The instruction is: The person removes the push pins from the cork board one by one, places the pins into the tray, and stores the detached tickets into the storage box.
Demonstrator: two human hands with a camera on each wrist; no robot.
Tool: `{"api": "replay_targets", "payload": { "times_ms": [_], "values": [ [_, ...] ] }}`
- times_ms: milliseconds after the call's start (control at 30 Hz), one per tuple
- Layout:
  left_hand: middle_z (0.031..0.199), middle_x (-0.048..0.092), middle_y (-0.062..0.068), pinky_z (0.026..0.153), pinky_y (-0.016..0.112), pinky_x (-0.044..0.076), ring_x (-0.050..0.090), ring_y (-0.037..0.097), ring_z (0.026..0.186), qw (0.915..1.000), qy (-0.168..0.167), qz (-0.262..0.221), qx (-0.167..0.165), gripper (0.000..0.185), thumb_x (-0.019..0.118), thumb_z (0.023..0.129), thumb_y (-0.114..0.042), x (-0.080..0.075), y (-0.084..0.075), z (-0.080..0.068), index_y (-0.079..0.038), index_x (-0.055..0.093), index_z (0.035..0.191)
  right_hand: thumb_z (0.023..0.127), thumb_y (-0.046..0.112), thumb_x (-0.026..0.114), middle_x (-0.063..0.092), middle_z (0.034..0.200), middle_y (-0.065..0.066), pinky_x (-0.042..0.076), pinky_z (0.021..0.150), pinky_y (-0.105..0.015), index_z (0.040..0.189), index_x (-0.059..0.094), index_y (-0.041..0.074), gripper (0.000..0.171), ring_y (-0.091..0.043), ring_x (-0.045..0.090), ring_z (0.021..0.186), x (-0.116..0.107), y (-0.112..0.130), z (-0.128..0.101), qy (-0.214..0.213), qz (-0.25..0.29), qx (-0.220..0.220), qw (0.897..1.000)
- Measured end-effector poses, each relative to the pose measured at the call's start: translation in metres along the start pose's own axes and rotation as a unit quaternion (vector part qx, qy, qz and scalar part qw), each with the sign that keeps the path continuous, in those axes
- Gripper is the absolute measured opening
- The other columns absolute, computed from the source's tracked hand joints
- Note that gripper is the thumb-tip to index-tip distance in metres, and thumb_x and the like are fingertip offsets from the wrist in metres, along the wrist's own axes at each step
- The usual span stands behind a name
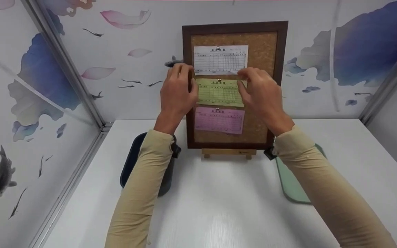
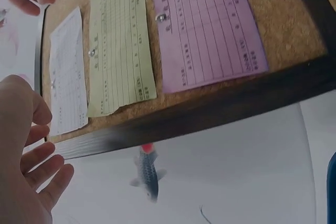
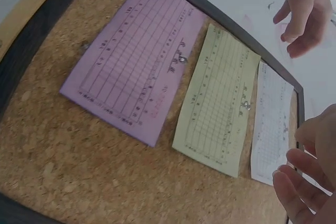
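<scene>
White table [image 1: 219,206] bears cork board [image 1: 264,51] holding three pinned slips, hands flanking.

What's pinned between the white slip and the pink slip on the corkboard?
The green slip, held by one pin, sits between the white slip and pink slip; clearest in the head view.

board [image 1: 234,86] on stand [image 1: 228,153] | three slips [image 1: 220,92] stacked; hands flanking

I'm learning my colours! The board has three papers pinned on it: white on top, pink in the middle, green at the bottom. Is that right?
Not quite. The head view shows the white paper on top, but the green paper is in the middle and the pink paper at the bottom of the cork board.
</scene>
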State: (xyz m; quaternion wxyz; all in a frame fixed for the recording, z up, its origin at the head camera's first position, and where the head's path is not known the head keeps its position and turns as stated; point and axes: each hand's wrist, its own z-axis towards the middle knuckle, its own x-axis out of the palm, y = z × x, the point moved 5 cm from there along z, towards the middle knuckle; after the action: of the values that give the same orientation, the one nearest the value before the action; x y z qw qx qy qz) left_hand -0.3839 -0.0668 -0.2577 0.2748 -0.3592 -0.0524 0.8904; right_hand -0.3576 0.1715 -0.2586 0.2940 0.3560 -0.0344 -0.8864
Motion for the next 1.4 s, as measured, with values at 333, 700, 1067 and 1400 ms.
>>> {"api": "replay_targets", "payload": {
  "times_ms": [333,700,1067,1400],
  "values": [
    [0.162,0.052,0.011,0.111,0.040,0.056,0.051,0.025,0.150,0.9981,0.049,0.009,-0.036,0.040,0.063,0.106,-0.024,0.007,0.000,0.022,-0.009,0.063,0.143,0.107,0.020,0.069,0.076,0.123,-0.013,0.061,0.089,-0.053,0.129,0.073,0.008,0.026,-0.031,0.072,0.114,0.004,0.004,0.031,0.012,-0.004,0.014,1.000],
    [0.179,0.025,0.013,0.101,0.044,0.059,0.042,0.029,0.159,0.9941,0.085,0.001,-0.067,0.053,0.066,0.107,-0.035,0.016,0.003,0.029,-0.010,0.054,0.152,0.107,0.024,0.068,0.077,0.124,-0.012,0.060,0.089,-0.051,0.132,0.073,0.010,0.029,-0.029,0.072,0.114,0.021,0.009,0.056,0.024,0.016,0.043,0.999],
    [0.182,0.014,0.012,0.107,0.042,0.057,0.040,0.031,0.161,0.9896,0.111,-0.001,-0.092,0.079,0.066,0.106,-0.041,0.020,0.003,0.035,-0.010,0.031,0.170,0.107,0.024,0.069,0.077,0.118,-0.011,0.059,0.088,-0.045,0.128,0.074,0.009,0.026,-0.025,0.072,0.105,0.040,0.017,0.078,0.027,0.045,0.074,0.996],
    [0.181,0.013,0.016,0.111,0.040,0.054,0.039,0.030,0.161,0.9896,0.109,-0.021,-0.092,0.075,0.064,0.106,-0.045,0.022,0.001,0.042,-0.011,0.035,0.167,0.107,0.025,0.067,0.075,0.113,-0.010,0.056,0.083,-0.041,0.129,0.072,0.010,0.027,-0.021,0.071,0.101,0.045,0.013,0.091,0.032,0.051,0.112,0.992]
  ]
}}
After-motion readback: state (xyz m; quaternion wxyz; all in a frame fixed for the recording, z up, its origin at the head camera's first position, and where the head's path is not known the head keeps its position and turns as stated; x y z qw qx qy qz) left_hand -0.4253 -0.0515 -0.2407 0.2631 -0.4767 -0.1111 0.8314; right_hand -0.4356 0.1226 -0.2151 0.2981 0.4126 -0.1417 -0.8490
